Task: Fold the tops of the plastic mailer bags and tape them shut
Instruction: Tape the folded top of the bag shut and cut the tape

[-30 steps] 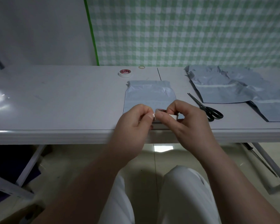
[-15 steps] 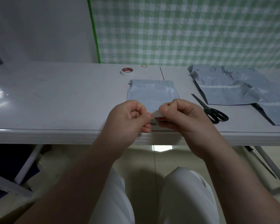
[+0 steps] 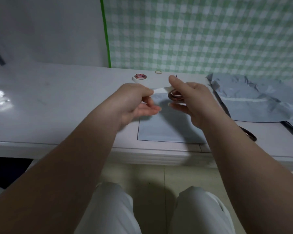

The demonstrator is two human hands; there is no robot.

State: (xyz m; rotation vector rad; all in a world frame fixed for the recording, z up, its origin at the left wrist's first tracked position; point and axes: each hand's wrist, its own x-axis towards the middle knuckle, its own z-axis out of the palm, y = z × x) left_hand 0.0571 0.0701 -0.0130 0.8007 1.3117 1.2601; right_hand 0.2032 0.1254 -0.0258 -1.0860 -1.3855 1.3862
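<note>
A grey mailer bag (image 3: 166,127) lies flat on the white table (image 3: 57,112) in front of me, its top end under my hands. My right hand (image 3: 191,100) grips a small roll of white tape (image 3: 175,97) above the bag. My left hand (image 3: 134,102) pinches the free end of the tape strip (image 3: 159,90), which stretches a short way between the two hands. Both hands hover over the bag's upper part.
A second tape roll (image 3: 139,77) and a rubber band (image 3: 158,71) lie near the table's far edge. A pile of crumpled grey mailer bags (image 3: 254,102) lies at the right. Black scissors (image 3: 249,135) lie partly behind my right forearm.
Both hands have moved up from the table's near edge to over the bag's top. The left hand has drawn a short strip of tape out of the roll.
</note>
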